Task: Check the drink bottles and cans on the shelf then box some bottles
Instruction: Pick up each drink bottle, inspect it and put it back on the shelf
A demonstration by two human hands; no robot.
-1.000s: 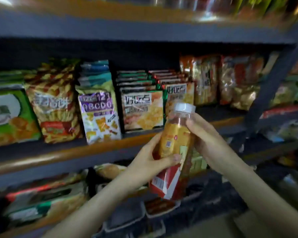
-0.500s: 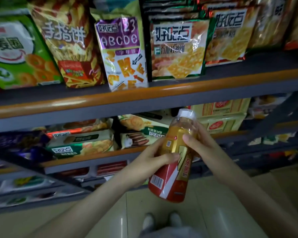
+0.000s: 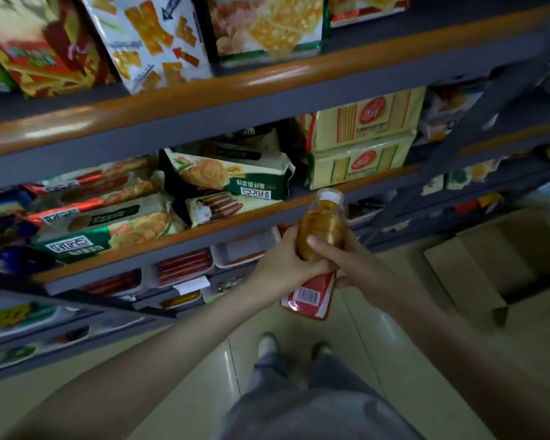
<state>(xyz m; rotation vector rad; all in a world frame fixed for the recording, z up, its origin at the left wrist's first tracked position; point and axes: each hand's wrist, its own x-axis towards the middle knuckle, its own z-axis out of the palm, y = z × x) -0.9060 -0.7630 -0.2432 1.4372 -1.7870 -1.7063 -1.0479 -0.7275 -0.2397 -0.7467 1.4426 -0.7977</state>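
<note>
Amber bottle [image 3: 324, 224] in two-handed grip, left hand [image 3: 285, 265] and right hand [image 3: 354, 263] around its middle.

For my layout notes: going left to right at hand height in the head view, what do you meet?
Red packets → left hand → drink bottle → right hand → open cardboard box on the floor.

Forearms bare, no sleeves; grey trousers [image 3: 315, 404]; light shoes [image 3: 267, 346].
</note>
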